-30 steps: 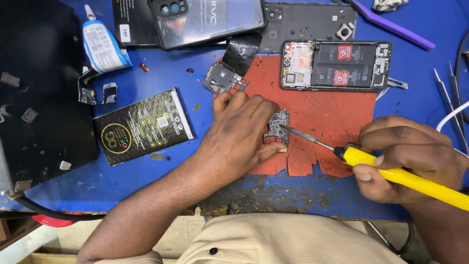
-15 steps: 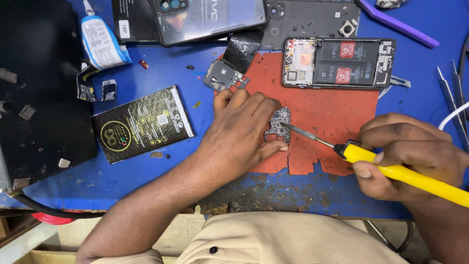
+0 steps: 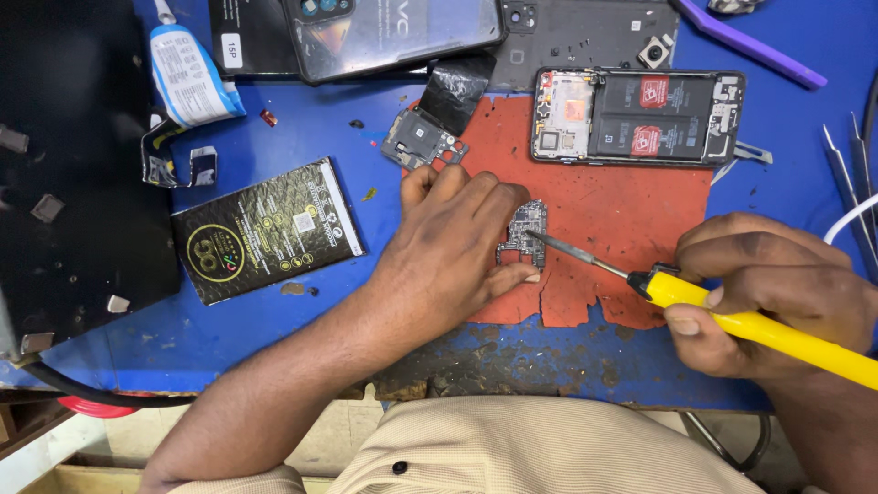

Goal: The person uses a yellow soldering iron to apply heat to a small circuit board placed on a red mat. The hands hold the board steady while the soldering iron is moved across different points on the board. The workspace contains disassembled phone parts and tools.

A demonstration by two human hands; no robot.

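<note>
Left hand (image 3: 457, 242) pins my board (image 3: 524, 233); right hand (image 3: 777, 293) grips the iron (image 3: 759, 327), tip pointing left onto it.

A worn blue bench top (image 3: 229, 338) carries a cracked red mat (image 3: 631, 220) at centre, a black packet (image 3: 265, 229) at left, a glue tube (image 3: 187, 73) at upper left, a purple tool (image 3: 745, 41) and metal tweezers (image 3: 846, 174) at right.

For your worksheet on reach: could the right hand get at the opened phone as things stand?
Probably yes, once it lets go. The right hand grips the yellow soldering iron, and the opened phone lies just beyond it on the red mat, with nothing between.
</note>
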